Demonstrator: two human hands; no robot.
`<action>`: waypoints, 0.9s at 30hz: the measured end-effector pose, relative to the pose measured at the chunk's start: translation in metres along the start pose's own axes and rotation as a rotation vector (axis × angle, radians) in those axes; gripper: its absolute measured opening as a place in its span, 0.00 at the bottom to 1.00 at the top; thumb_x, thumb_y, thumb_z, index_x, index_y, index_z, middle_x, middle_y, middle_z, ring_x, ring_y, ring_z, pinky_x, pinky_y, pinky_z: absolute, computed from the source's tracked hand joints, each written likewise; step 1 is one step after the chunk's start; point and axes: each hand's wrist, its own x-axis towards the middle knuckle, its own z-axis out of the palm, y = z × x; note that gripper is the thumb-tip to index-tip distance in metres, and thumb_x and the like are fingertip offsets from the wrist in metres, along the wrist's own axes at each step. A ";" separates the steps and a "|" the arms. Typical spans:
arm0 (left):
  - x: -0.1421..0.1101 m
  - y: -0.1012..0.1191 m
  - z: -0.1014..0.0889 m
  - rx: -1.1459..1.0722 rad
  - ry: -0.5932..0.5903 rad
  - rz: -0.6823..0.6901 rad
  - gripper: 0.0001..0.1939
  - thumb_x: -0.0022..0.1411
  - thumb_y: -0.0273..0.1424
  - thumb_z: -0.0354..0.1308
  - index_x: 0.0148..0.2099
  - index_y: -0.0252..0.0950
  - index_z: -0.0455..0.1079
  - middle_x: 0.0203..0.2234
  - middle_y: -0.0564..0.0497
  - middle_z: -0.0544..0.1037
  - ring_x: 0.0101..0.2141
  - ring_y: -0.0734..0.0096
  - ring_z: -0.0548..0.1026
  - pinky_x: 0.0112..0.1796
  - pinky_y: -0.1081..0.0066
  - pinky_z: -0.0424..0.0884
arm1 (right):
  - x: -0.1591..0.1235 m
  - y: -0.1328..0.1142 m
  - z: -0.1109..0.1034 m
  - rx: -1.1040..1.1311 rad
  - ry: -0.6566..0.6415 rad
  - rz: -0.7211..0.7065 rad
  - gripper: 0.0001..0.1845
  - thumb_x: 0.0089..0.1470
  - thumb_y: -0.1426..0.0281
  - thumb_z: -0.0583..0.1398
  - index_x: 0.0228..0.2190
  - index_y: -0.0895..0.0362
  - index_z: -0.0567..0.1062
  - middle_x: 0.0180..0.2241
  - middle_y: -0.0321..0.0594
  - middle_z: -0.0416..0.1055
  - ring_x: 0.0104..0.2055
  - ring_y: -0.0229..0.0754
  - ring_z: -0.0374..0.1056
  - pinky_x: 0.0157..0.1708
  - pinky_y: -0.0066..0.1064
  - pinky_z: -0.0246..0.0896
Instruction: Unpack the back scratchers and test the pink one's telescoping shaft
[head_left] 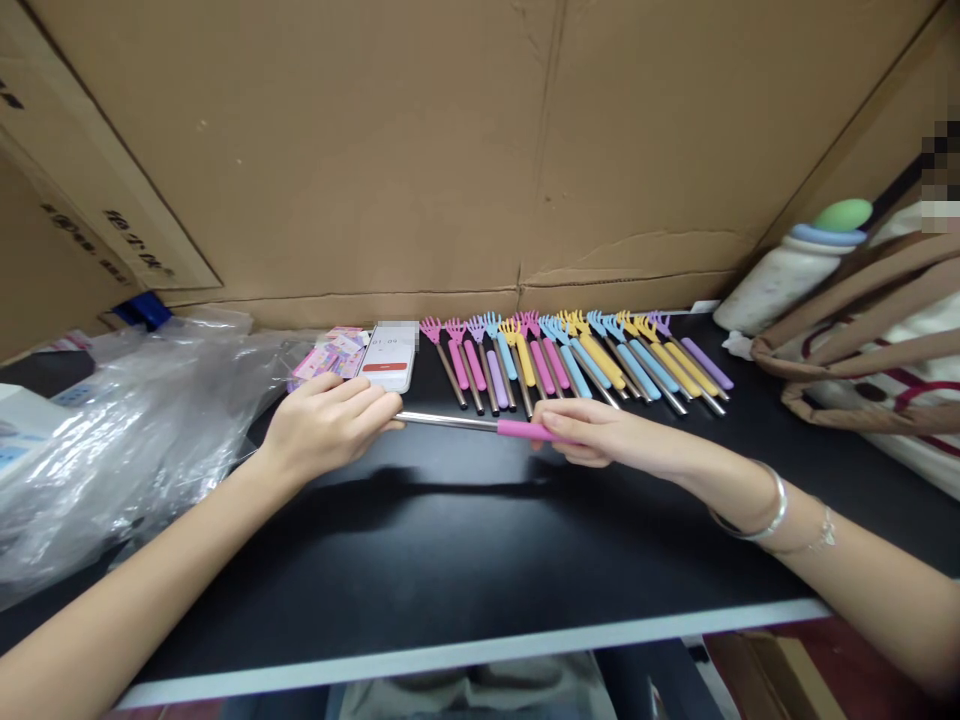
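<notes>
Grasping metal rod (450, 420) in left hand (330, 425), pink handle (517, 429) at three o'clock end in right hand (600, 432); best held straight.

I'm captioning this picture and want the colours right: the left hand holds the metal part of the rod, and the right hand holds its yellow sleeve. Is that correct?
Not quite: the sleeve is pink, not yellow, as the head view shows. The left hand does hold the metal part of the rod, and the right hand holds the sleeve.
</notes>
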 end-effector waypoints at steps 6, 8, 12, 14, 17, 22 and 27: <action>-0.001 0.008 0.008 -0.160 -0.140 -0.041 0.16 0.68 0.32 0.42 0.27 0.37 0.60 0.17 0.55 0.70 0.20 0.73 0.67 0.25 0.71 0.57 | 0.003 0.009 0.000 -0.538 0.239 -0.097 0.24 0.63 0.58 0.43 0.26 0.58 0.67 0.24 0.35 0.61 0.27 0.35 0.58 0.29 0.27 0.52; -0.002 0.011 0.010 -0.215 -0.175 -0.059 0.16 0.68 0.32 0.41 0.27 0.37 0.60 0.17 0.55 0.71 0.19 0.73 0.68 0.25 0.71 0.57 | 0.003 0.010 0.001 -0.696 0.288 -0.098 0.24 0.63 0.59 0.41 0.27 0.57 0.67 0.25 0.36 0.65 0.27 0.36 0.61 0.30 0.27 0.51; -0.003 0.016 0.011 -0.317 -0.258 -0.107 0.16 0.67 0.32 0.38 0.28 0.37 0.59 0.16 0.55 0.69 0.18 0.72 0.68 0.25 0.72 0.58 | -0.001 0.009 0.002 -1.143 0.449 -0.105 0.23 0.63 0.61 0.39 0.28 0.56 0.68 0.17 0.34 0.63 0.19 0.36 0.57 0.23 0.28 0.43; -0.002 0.019 0.009 -0.350 -0.323 -0.135 0.16 0.68 0.33 0.37 0.29 0.37 0.59 0.16 0.55 0.70 0.18 0.72 0.69 0.24 0.72 0.57 | -0.003 0.009 0.000 -1.325 0.517 -0.173 0.23 0.63 0.62 0.40 0.28 0.55 0.68 0.15 0.34 0.62 0.17 0.36 0.55 0.22 0.28 0.40; -0.001 0.023 0.006 -0.401 -0.457 -0.175 0.17 0.68 0.35 0.36 0.30 0.38 0.60 0.16 0.54 0.70 0.18 0.70 0.69 0.23 0.72 0.55 | -0.004 0.013 -0.005 -1.481 0.579 -0.297 0.22 0.62 0.63 0.41 0.26 0.55 0.69 0.15 0.35 0.64 0.17 0.35 0.57 0.21 0.29 0.39; 0.003 0.026 0.002 -0.475 -0.648 -0.189 0.17 0.68 0.37 0.35 0.33 0.38 0.61 0.16 0.53 0.71 0.19 0.68 0.70 0.22 0.72 0.52 | 0.001 0.023 -0.012 -1.537 0.614 -0.437 0.20 0.61 0.66 0.45 0.23 0.56 0.68 0.16 0.33 0.67 0.18 0.33 0.60 0.22 0.28 0.42; 0.008 0.017 -0.003 -0.419 -0.637 -0.207 0.18 0.68 0.38 0.36 0.33 0.38 0.62 0.20 0.52 0.72 0.21 0.68 0.70 0.23 0.72 0.53 | 0.003 0.020 -0.012 -1.524 0.629 -0.500 0.17 0.60 0.68 0.48 0.23 0.56 0.69 0.16 0.33 0.67 0.19 0.33 0.61 0.23 0.28 0.44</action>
